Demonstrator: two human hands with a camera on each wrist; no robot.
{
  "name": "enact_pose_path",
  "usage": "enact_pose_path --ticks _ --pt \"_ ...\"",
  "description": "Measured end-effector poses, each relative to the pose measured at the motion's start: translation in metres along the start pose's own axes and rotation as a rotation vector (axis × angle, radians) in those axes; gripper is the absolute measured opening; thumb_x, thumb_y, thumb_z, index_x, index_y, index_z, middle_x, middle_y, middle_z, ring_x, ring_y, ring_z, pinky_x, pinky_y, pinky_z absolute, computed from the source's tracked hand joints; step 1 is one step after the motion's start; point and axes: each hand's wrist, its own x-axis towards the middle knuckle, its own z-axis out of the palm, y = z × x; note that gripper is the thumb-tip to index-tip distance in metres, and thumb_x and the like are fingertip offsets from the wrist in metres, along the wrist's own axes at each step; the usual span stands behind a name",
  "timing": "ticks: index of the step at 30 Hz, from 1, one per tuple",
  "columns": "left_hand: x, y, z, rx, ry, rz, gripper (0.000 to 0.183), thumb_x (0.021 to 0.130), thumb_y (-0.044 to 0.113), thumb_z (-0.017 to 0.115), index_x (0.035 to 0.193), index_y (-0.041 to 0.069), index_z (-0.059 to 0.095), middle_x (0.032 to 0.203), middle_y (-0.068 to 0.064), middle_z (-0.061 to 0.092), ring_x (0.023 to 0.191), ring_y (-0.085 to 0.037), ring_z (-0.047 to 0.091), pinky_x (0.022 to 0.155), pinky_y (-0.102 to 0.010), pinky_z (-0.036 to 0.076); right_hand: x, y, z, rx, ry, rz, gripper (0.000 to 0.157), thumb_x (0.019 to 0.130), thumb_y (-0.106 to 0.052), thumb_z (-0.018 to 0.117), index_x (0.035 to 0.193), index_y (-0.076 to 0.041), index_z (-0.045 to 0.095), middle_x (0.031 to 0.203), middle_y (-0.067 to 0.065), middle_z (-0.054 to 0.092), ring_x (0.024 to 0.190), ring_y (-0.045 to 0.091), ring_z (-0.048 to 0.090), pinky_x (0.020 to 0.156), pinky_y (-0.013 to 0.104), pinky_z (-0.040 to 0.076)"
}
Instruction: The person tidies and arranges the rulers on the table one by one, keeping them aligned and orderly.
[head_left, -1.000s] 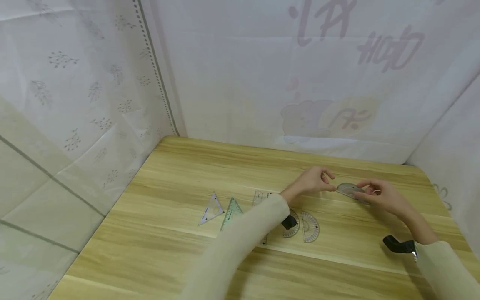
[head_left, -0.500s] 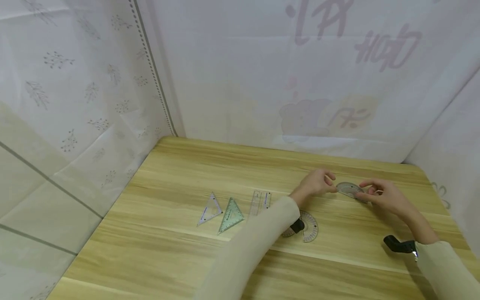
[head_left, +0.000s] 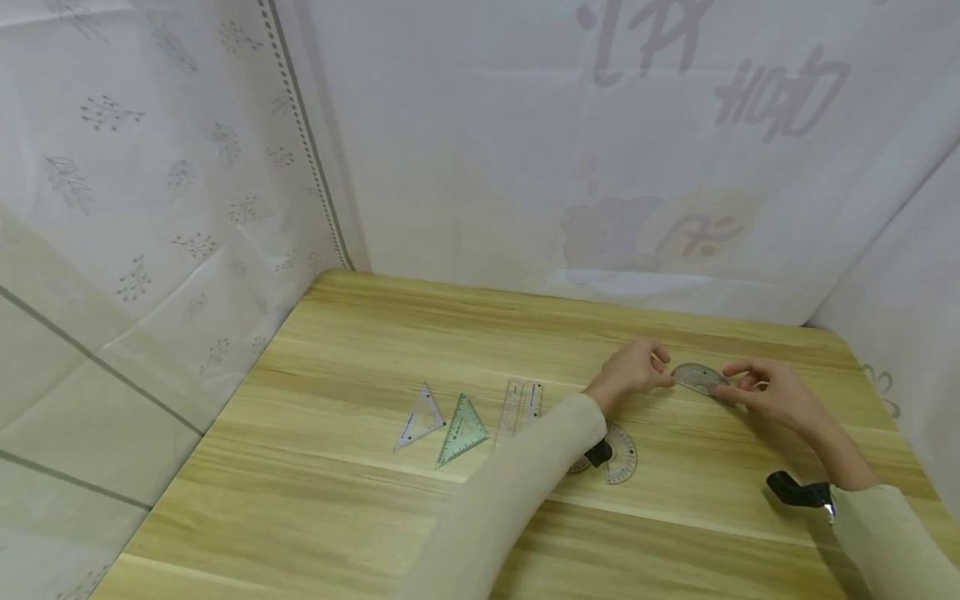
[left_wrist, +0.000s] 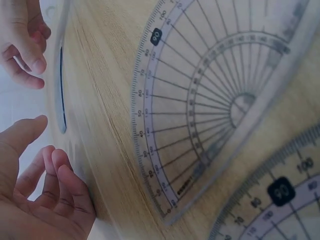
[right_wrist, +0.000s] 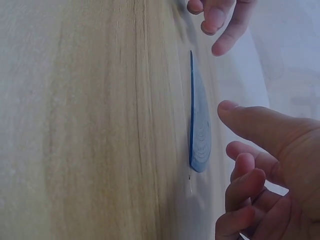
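A clear grey protractor (head_left: 697,379) lies toward the back right of the table, between my two hands. My left hand (head_left: 636,367) is at its left end, thumb stretched out and the other fingers loosely bent. On the other side, my right hand (head_left: 772,392) has its thumb and forefinger spread near the right end. From the right wrist view, a gap shows between the thumb of the right hand (right_wrist: 270,160) and the blue-edged protractor (right_wrist: 200,125). Below my left wrist are two more protractors, one in plain sight (head_left: 621,454), the other partly hidden.
A lilac-edged set square (head_left: 408,427) and a green set square (head_left: 463,433) lie left of centre on the wooden table (head_left: 360,333). Beside them are clear rulers (head_left: 512,404), partly covered by my left sleeve (head_left: 517,492). Printed cloth (head_left: 465,167) hangs behind the table.
My left forearm has shifted slightly right, uncovering more of the green set square and rulers and covering more of one protractor. Both hands stay beside the back protractor.
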Motion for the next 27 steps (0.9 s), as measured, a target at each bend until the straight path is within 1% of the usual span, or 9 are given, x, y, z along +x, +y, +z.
enact_pose_path --ticks 3,7,12,19,21,24,27 --pt "0.003 0.001 0.003 0.019 0.003 -0.006 0.031 0.088 0.028 0.084 0.115 0.021 0.070 0.087 0.016 0.061 0.078 -0.003 0.056 0.070 -0.026 0.045 -0.001 0.002 -0.001 -0.010 -0.004 0.018 0.038 0.092 -0.017 0.079 0.120 0.006 0.065 0.090 0.009 0.062 0.078 0.013 0.054 0.060 0.026 0.044" --pt "0.005 0.000 0.008 0.060 0.030 -0.012 0.031 0.087 0.029 0.085 0.114 0.024 0.072 0.084 0.018 0.061 0.076 -0.001 0.055 0.068 -0.025 0.045 -0.004 0.003 -0.001 -0.013 -0.010 0.031 0.039 0.092 -0.018 0.079 0.121 0.006 0.065 0.091 0.010 0.062 0.078 0.014 0.054 0.062 0.026 0.045" --pt "0.008 -0.001 0.015 0.127 0.067 -0.034 0.031 0.084 0.035 0.086 0.113 0.031 0.074 0.083 0.021 0.060 0.076 0.001 0.054 0.065 -0.027 0.044 -0.006 0.005 -0.002 -0.014 0.005 0.032 0.038 0.091 -0.019 0.080 0.119 0.003 0.067 0.088 0.008 0.061 0.079 0.013 0.054 0.064 0.025 0.044" --pt "0.003 0.002 0.022 0.180 0.118 -0.055 0.028 0.083 0.036 0.086 0.109 0.034 0.075 0.075 0.021 0.055 0.067 0.000 0.051 0.059 -0.024 0.040 -0.009 0.010 -0.001 0.008 0.006 0.031 0.037 0.090 -0.019 0.081 0.116 0.003 0.067 0.085 0.006 0.061 0.075 0.012 0.054 0.061 0.025 0.043" --pt "0.002 0.003 0.023 0.204 0.134 -0.073 0.028 0.082 0.037 0.086 0.107 0.036 0.074 0.074 0.022 0.054 0.066 0.001 0.050 0.059 -0.023 0.039 -0.009 0.010 -0.001 0.009 0.003 0.033 0.038 0.090 -0.020 0.082 0.116 0.003 0.067 0.085 0.006 0.061 0.074 0.013 0.054 0.060 0.026 0.042" --pt "0.005 0.004 0.025 0.247 0.129 -0.096 0.028 0.082 0.040 0.086 0.108 0.039 0.074 0.074 0.023 0.053 0.066 0.001 0.049 0.058 -0.023 0.038 -0.010 0.008 -0.001 -0.001 -0.008 0.030 0.038 0.090 -0.022 0.081 0.116 0.003 0.067 0.085 0.006 0.061 0.073 0.013 0.053 0.059 0.026 0.041" --pt "0.010 0.004 0.028 0.265 0.116 -0.118 0.029 0.081 0.041 0.086 0.108 0.042 0.074 0.073 0.023 0.052 0.065 0.001 0.049 0.056 -0.024 0.038 -0.009 0.007 -0.001 -0.009 -0.013 0.030 0.038 0.090 -0.022 0.081 0.116 0.003 0.068 0.084 0.006 0.060 0.072 0.013 0.052 0.059 0.026 0.041"
